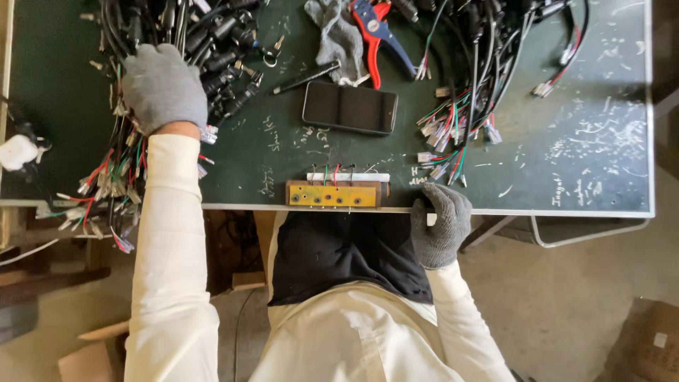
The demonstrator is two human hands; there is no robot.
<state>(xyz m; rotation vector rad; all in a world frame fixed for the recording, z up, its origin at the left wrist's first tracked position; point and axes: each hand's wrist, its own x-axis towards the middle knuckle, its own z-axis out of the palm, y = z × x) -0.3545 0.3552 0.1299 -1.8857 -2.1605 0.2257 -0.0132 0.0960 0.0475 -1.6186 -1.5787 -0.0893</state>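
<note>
My left hand (163, 86), in a grey knit glove, lies on a pile of black cable harnesses (212, 42) at the table's far left, fingers curled into the cables. My right hand (443, 221), also gloved, is closed around a small white piece at the table's near edge. Just left of it sits a yellow-faced wooden jig (332, 194) with a white strip and several short coloured wires standing in it.
A dark phone (349, 107) lies mid-table, with red-and-blue crimping pliers (378, 32), a spare grey glove (338, 35) and a metal rod (304, 78) behind it. Another bundle of cables with coloured wire ends (467, 106) lies to the right. The green tabletop (587, 141) carries chalk marks.
</note>
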